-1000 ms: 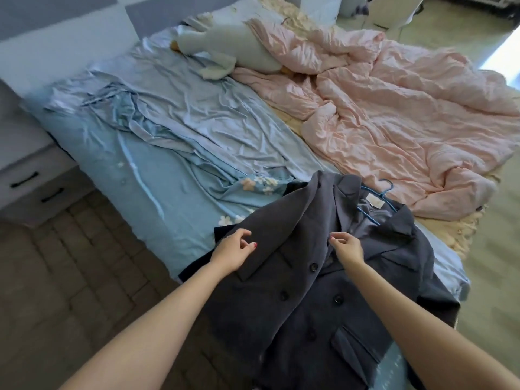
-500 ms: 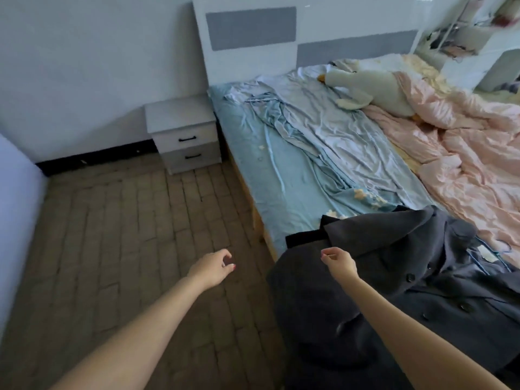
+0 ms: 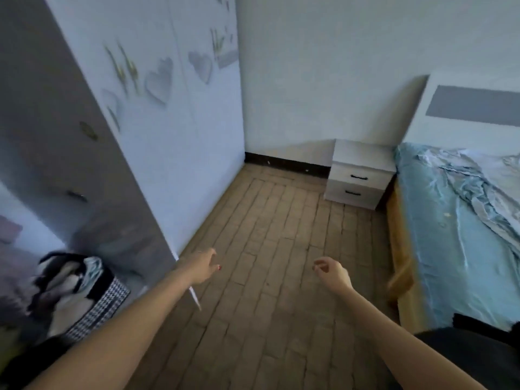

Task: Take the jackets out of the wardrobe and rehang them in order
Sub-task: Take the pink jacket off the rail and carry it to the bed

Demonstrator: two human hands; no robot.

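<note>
Both hands were out in front of the person over the brick-patterned floor (image 3: 275, 249), and neither held anything. The left hand (image 3: 201, 267) reached forward beside the edge of the open wardrobe door (image 3: 92, 153), its fingers loosely extended and slightly spread, red polish showing on a nail. The right hand (image 3: 333, 274) hung further right, fingers loosely curled inward with the thumb near the fingertips, closed round nothing. The dark grey jacket (image 3: 464, 358) lay at the lower right corner of the view, draped over the near end of the bed (image 3: 455, 249), behind and to the right of the right forearm and well apart from either hand. The wardrobe (image 3: 174, 114) stood along the left side, its white closed panels decorated with heart shapes and plant motifs. Through the opening behind the open door, low on the left, a bundle of garments (image 3: 76, 294) was visible, one of them in a black-and-white houndstooth pattern with pale blue and black fabric beside it; blur made it impossible to tell whether they hung or were piled. A white two-drawer nightstand (image 3: 361, 175) stood against the far wall, just beside the bed's headboard (image 3: 472, 108). Crumpled pale blue sheets (image 3: 478, 192) covered the mattress.
</note>
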